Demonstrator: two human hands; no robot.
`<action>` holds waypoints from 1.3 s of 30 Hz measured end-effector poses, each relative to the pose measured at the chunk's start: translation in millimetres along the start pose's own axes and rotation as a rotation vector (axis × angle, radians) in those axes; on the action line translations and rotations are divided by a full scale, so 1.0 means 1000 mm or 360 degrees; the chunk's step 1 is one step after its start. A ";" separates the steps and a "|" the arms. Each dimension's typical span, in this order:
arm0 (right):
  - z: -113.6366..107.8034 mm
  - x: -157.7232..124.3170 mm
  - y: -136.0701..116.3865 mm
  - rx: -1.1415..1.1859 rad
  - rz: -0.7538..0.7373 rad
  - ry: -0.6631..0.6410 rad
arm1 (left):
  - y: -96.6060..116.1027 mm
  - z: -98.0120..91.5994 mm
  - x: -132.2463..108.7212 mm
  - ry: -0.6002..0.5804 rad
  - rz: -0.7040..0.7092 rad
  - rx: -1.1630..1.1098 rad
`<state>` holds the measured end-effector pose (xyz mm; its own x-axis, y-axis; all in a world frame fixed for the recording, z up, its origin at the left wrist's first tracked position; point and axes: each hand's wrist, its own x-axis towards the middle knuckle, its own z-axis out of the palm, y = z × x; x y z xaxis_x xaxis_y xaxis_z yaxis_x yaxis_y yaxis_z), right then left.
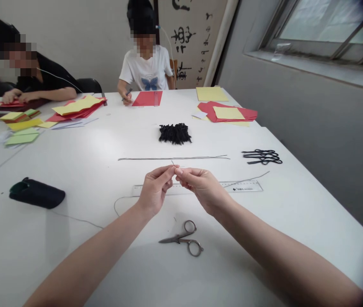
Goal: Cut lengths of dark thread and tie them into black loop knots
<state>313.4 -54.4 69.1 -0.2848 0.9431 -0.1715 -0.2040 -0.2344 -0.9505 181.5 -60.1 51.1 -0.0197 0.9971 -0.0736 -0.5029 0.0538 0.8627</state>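
My left hand (156, 187) and my right hand (204, 187) meet over the table, fingertips pinched close together. Between them they grip a thin dark thread (115, 206), whose short tip pokes up above the fingers. Leftward the thread curves down and passes beneath my left forearm toward a dark spool (39, 194) lying on its side. A length also stretches out right of my right hand. Under my hands lies a clear ruler (247, 186), partly covered. Scissors (181, 238) rest nearer me with their blades pointing left.
Beyond my hands lie straight cut threads (175, 158), a bundle of short black cords (175, 134) and looped black cords (261, 156). Red and yellow paper (227, 112) sits at the far right. Two people work across the white table (104, 281), with more paper (77, 106) by them.
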 end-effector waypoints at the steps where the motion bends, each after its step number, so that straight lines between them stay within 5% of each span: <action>1: 0.000 0.000 0.000 -0.0012 0.0006 -0.0022 | 0.001 0.000 0.000 -0.0001 -0.0002 0.0015; 7: -0.002 -0.001 -0.005 -0.0187 -0.0047 -0.0070 | 0.004 0.000 0.001 -0.0023 0.0036 0.0135; 15: -0.010 0.003 -0.011 -0.0518 -0.0485 0.0110 | 0.007 0.000 0.000 -0.0012 0.0033 0.0293; 23: -0.020 0.003 -0.026 -0.0907 -0.0370 0.0009 | 0.011 0.001 -0.003 -0.0189 -0.0168 0.0500; 31: -0.026 0.000 -0.031 -0.1053 -0.0347 -0.0181 | 0.012 0.000 -0.004 -0.0125 0.0207 0.1009; 39: -0.025 0.001 -0.031 -0.1004 -0.0501 -0.0009 | 0.015 0.000 -0.004 -0.0205 -0.0350 0.0495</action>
<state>342.9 -40.4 91.9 -0.3068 0.9420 0.1363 0.3040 0.2326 -0.9238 174.1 -63.1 64.4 0.1778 0.9576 -0.2268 -0.1970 0.2605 0.9452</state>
